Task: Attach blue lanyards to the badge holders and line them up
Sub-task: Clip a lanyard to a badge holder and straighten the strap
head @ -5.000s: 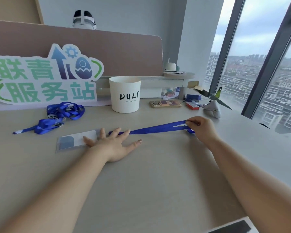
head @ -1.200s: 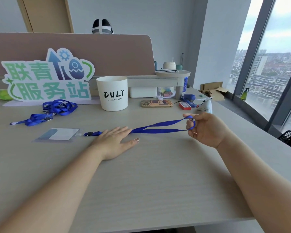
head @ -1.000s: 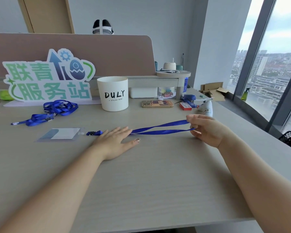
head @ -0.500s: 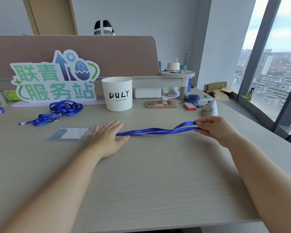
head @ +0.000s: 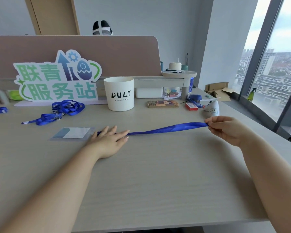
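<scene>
Pinning lanyard (head: 166, 129) flat mid-frame: left hand (head: 109, 140), fingers spread, presses its near end just right of badge holder (head: 72, 132), centre-left on the surface (head: 158, 174). Right hand (head: 225, 128) pinches the far end, at right. Risk: overpull drags holder crooked or works the attachment loose. Count: one holder, one stretched lanyard, spare tangle (head: 65, 109) upper left, count unclear.

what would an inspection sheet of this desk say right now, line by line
surface: pale wood-grain desk
job's things: blue lanyard stretched across the desk; badge holder flat by its left end; spare lanyards heaped behind
clutter: white tub, phone, red box, cut-out sign at the back
hands: left hand flat on the lanyard beside the holder; right hand pinches the other end, slightly raised
cables: nothing seen
surroundings: partition behind the desk; window on the right
</scene>
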Available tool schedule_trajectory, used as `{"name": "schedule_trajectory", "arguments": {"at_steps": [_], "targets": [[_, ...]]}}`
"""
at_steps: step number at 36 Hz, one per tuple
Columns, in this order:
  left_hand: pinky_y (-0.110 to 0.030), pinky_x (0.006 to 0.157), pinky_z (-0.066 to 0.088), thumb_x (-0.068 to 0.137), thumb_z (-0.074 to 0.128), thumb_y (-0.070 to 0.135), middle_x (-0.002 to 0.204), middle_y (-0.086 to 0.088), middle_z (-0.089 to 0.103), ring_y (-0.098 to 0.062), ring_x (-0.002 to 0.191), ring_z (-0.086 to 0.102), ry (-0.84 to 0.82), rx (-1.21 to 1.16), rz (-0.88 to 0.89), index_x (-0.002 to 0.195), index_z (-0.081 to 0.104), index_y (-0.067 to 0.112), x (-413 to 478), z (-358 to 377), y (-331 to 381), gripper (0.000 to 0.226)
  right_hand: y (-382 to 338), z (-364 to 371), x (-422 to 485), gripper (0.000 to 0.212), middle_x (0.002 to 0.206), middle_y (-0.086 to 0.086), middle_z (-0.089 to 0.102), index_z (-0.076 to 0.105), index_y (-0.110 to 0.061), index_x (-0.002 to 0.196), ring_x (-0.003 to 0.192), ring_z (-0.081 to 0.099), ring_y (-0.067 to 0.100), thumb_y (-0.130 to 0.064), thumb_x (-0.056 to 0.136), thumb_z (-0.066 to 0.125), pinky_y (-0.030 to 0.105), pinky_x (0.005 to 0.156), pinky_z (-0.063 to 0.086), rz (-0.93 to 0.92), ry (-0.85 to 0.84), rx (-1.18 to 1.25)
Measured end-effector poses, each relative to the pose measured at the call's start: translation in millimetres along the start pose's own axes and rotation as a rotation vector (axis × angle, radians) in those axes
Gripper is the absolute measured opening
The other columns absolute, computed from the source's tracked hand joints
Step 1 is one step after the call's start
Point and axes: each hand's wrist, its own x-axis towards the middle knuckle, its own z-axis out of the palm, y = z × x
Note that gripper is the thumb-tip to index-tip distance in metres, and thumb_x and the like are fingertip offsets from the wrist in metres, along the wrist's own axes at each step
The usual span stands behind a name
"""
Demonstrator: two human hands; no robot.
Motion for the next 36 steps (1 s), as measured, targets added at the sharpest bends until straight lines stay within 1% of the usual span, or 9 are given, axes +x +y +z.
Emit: {"name": "schedule_trajectory", "arguments": {"at_steps": [4, 8, 15, 19, 23, 26, 29, 33, 36], "targets": [[-0.048, 0.118, -0.002, 0.095, 0.011, 0.061, 0.16, 0.01, -0.004, -0.018, 0.147, -0.01, -0.002, -0.005, 0.001, 0.139, 0.007, 0.063, 0, 0, -1, 0.044, 3, -3, 4, 0.03, 0.091, 0.009, 0.061, 0.065, -0.011, 0.086, 0.074, 0.056, 0.014, 0.011, 0.091, 0.046, 0.009, 0.054, 0.053, -0.038, 0.02, -0.189], [-0.048, 0.117, -0.002, 0.095, 0.01, 0.061, 0.16, 0.01, -0.004, -0.017, 0.147, -0.01, 0.001, -0.002, 0.004, 0.139, 0.007, 0.063, 0, 0, -1, 0.044, 5, -5, 6, 0.03, 0.093, 0.012, 0.061, 0.066, -0.012, 0.083, 0.072, 0.058, 0.014, 0.011, 0.091, 0.048, 0.008, 0.052, 0.051, -0.065, 0.066, -0.32], [-0.048, 0.117, -0.003, 0.094, 0.01, 0.061, 0.16, 0.011, -0.004, -0.016, 0.147, -0.011, -0.002, 0.005, -0.003, 0.139, 0.007, 0.064, 0, 1, -2, 0.044, 2, -11, 2, 0.011, 0.089, 0.013, 0.064, 0.063, -0.004, 0.088, 0.081, 0.065, 0.017, 0.006, 0.088, 0.056, 0.014, 0.063, 0.057, -0.025, 0.046, -0.042], [-0.048, 0.117, -0.004, 0.094, 0.01, 0.062, 0.16, 0.011, -0.004, -0.016, 0.147, -0.01, -0.002, 0.002, -0.002, 0.138, 0.007, 0.063, -1, 0, -1, 0.044, 4, -12, 3, 0.013, 0.084, 0.012, 0.063, 0.063, -0.006, 0.085, 0.076, 0.064, 0.018, 0.006, 0.087, 0.059, 0.014, 0.06, 0.056, -0.043, 0.084, -0.08], [-0.047, 0.116, -0.006, 0.093, 0.01, 0.064, 0.16, 0.011, -0.004, -0.014, 0.147, -0.011, 0.0, 0.002, -0.001, 0.139, 0.006, 0.063, -2, 0, 1, 0.046, 10, -14, 11, 0.014, 0.079, 0.01, 0.064, 0.066, -0.011, 0.079, 0.069, 0.062, 0.017, 0.003, 0.084, 0.064, 0.016, 0.059, 0.057, -0.041, 0.19, -0.296], [-0.047, 0.116, -0.005, 0.093, 0.01, 0.065, 0.16, 0.01, -0.003, -0.012, 0.147, -0.009, 0.004, 0.014, 0.004, 0.14, 0.005, 0.061, -1, 0, 2, 0.048, 17, -14, 19, 0.015, 0.079, 0.011, 0.066, 0.069, -0.015, 0.077, 0.07, 0.06, 0.022, -0.002, 0.081, 0.066, 0.032, 0.072, 0.055, -0.036, 0.265, -0.546], [-0.046, 0.117, -0.003, 0.093, 0.01, 0.064, 0.16, 0.009, -0.002, -0.011, 0.147, -0.005, 0.002, 0.024, 0.015, 0.142, 0.005, 0.058, -3, -1, 6, 0.05, 20, -8, 21, 0.018, 0.089, 0.007, 0.067, 0.068, -0.022, 0.077, 0.084, 0.059, 0.024, -0.006, 0.083, 0.061, 0.027, 0.066, 0.045, -0.131, 0.328, -0.778], [-0.043, 0.117, -0.004, 0.095, 0.012, 0.061, 0.16, 0.009, 0.0, -0.01, 0.147, -0.002, 0.026, 0.036, 0.042, 0.145, 0.008, 0.053, -7, -3, 12, 0.051, 24, -3, 20, 0.025, 0.119, 0.01, 0.06, 0.07, -0.019, 0.103, 0.108, 0.054, 0.03, -0.008, 0.089, 0.052, 0.03, 0.081, 0.042, -0.179, 0.391, -1.0], [-0.041, 0.118, -0.004, 0.097, 0.016, 0.058, 0.16, 0.009, 0.001, -0.01, 0.147, -0.002, 0.082, 0.009, 0.062, 0.146, 0.011, 0.049, -9, -3, 11, 0.051, 24, 8, 10, 0.035, 0.137, 0.004, 0.048, 0.06, -0.026, 0.124, 0.123, 0.041, 0.028, -0.016, 0.094, 0.046, 0.038, 0.096, 0.039, -0.231, 0.413, -1.231]]}}
